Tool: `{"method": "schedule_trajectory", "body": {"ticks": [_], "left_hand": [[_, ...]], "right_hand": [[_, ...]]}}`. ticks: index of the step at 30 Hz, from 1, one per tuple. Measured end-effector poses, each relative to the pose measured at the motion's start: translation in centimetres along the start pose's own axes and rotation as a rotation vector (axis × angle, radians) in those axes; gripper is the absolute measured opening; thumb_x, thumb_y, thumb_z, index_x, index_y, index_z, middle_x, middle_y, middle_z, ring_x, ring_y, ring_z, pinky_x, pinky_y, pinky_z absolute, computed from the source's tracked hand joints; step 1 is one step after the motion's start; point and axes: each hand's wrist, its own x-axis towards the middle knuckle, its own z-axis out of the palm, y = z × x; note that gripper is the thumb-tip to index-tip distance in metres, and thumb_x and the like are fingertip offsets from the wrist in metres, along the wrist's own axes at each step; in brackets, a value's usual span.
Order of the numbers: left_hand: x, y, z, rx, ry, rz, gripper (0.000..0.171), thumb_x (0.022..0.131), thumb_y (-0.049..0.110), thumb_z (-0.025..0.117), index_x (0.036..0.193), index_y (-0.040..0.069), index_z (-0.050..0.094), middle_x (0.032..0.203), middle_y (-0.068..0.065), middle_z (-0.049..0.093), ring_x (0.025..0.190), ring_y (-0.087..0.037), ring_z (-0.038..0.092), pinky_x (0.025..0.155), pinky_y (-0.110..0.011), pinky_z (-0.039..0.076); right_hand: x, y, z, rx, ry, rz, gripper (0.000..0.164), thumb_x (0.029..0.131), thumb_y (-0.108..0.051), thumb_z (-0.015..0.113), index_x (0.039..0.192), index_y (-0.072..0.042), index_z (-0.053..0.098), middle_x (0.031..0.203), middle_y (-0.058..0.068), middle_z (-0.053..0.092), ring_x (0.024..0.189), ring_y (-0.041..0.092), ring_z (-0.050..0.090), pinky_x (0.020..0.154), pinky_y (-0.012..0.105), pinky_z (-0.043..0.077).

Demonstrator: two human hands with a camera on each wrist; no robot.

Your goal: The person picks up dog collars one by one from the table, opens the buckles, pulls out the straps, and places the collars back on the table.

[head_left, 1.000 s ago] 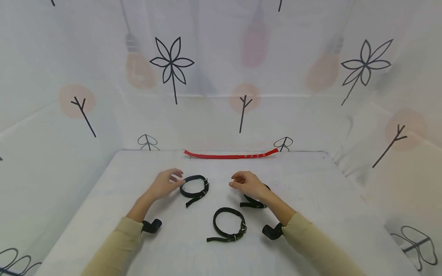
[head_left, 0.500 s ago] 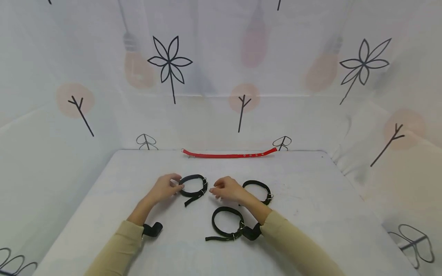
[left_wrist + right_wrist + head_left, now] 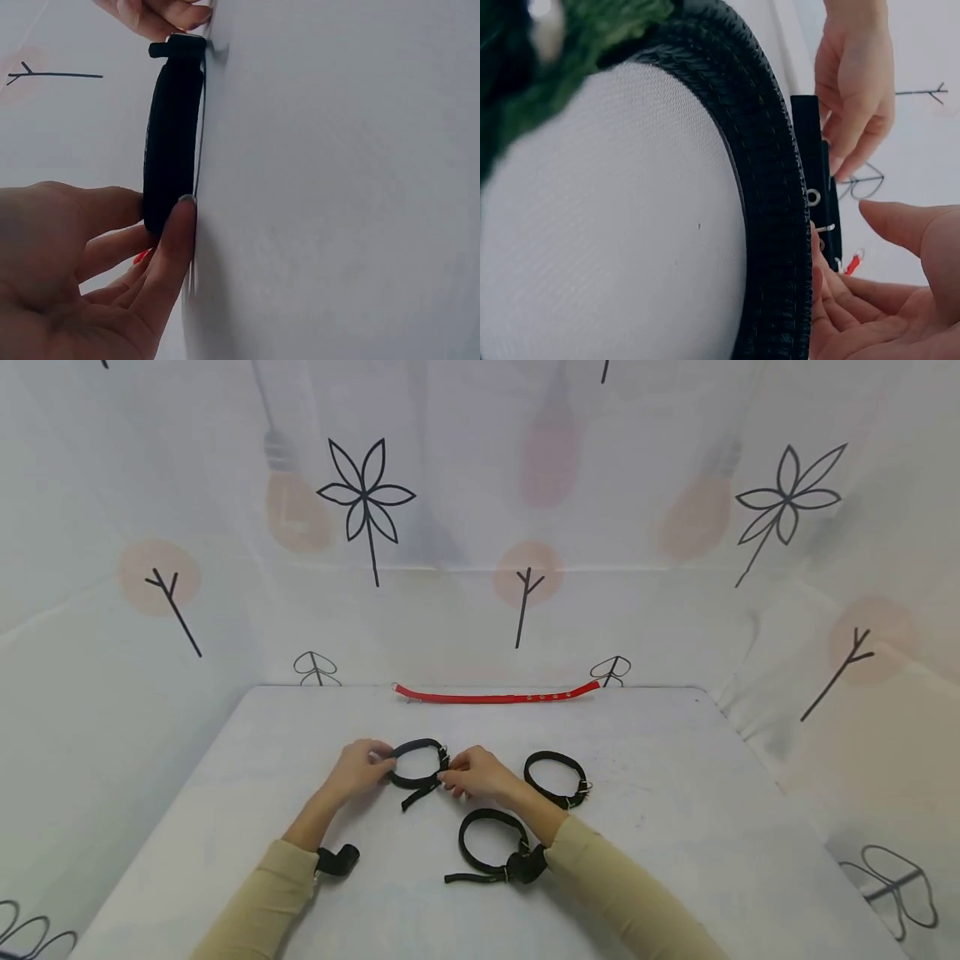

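Head view shows a black buckled strap (image 3: 411,783) looped on the worktop (image 3: 660,743), its left edge pinched by the left hand (image 3: 360,768), while the right hand (image 3: 480,774), thumb spread from its fingers, is at the buckle side. A second black loop (image 3: 480,867) lies nearer the person, a third black loop (image 3: 552,755) to the right, and a red strap (image 3: 495,699) along the far edge.

The left black collar (image 3: 174,135) has a shiny metal eyelet (image 3: 808,197); the front collar (image 3: 772,187) looks stitched, faintly glossy; the sleeves (image 3: 630,885), to me, matt cloth.
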Motion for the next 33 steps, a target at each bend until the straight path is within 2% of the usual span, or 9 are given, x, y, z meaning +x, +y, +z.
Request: {"method": "schedule_trajectory", "body": {"ticks": [7,12,16,21,25,28,33], "left_hand": [[-0.1,0.6,0.2,-0.029,0.047,-0.003,0.027,0.096,0.006,0.066,0.122,-0.004,0.067,0.103,-0.015,0.071,0.074,-0.016,0.070,0.065,-0.029,0.053],[0.0,1.8,0.5,-0.079,0.101,0.049,0.026,0.096,0.008,0.067,0.121,-0.001,0.068,0.106,-0.017,0.072,0.077,-0.018,0.073,0.064,-0.028,0.052],[0.1,2.6,1.0,-0.121,0.097,0.095,0.031,0.095,0.006,0.068,0.124,-0.003,0.065,0.114,-0.017,0.068,0.080,-0.018,0.075,0.070,-0.029,0.055],[0.1,3.1,1.5,-0.132,0.027,0.079,0.038,0.094,0.009,0.072,0.130,0.000,0.063,0.117,-0.014,0.065,0.086,-0.017,0.074,0.079,-0.034,0.056],[0.2,3.2,1.5,-0.164,-0.067,0.098,0.037,0.097,0.013,0.071,0.131,-0.001,0.063,0.121,-0.014,0.067,0.093,-0.020,0.073,0.086,-0.040,0.057],[0.3,3.2,1.3,-0.261,-0.159,0.126,0.039,0.099,0.016,0.069,0.132,-0.005,0.061,0.123,-0.018,0.068,0.100,-0.024,0.073,0.093,-0.042,0.056],[0.4,3.3,1.7,-0.421,-0.281,0.145,0.046,0.095,0.018,0.075,0.129,-0.008,0.059,0.118,-0.017,0.072,0.106,-0.028,0.072,0.095,-0.038,0.055]], "right_hand": [[-0.2,-0.3,-0.3,0.004,0.042,-0.007,0.035,0.100,-0.025,0.067,0.118,0.005,0.068,0.092,0.009,0.076,0.075,0.018,0.070,0.061,0.028,0.053],[-0.3,-0.6,-1.2,0.036,0.128,-0.048,0.032,0.101,-0.028,0.066,0.103,0.002,0.074,0.087,0.013,0.076,0.070,0.022,0.069,0.058,0.030,0.052],[-0.4,-0.7,-2.0,0.057,0.170,-0.078,0.029,0.102,-0.026,0.065,0.095,0.001,0.075,0.082,0.017,0.073,0.063,0.021,0.063,0.056,0.029,0.049],[-0.8,-0.7,-3.3,0.008,0.156,-0.108,0.023,0.104,-0.019,0.062,0.097,0.000,0.073,0.084,0.021,0.070,0.063,0.018,0.059,0.056,0.026,0.045],[-1.3,-0.6,-4.5,-0.061,0.122,-0.156,0.023,0.104,-0.017,0.060,0.097,0.001,0.071,0.085,0.024,0.068,0.067,0.027,0.060,0.057,0.025,0.044],[-1.7,-0.7,-5.3,-0.094,0.101,-0.166,0.023,0.104,-0.017,0.060,0.100,0.002,0.071,0.086,0.025,0.068,0.072,0.034,0.061,0.059,0.027,0.044],[-1.7,-0.1,-6.6,-0.146,0.103,-0.167,0.022,0.105,-0.018,0.059,0.105,0.000,0.072,0.087,0.020,0.068,0.073,0.029,0.062,0.061,0.028,0.044]]}}
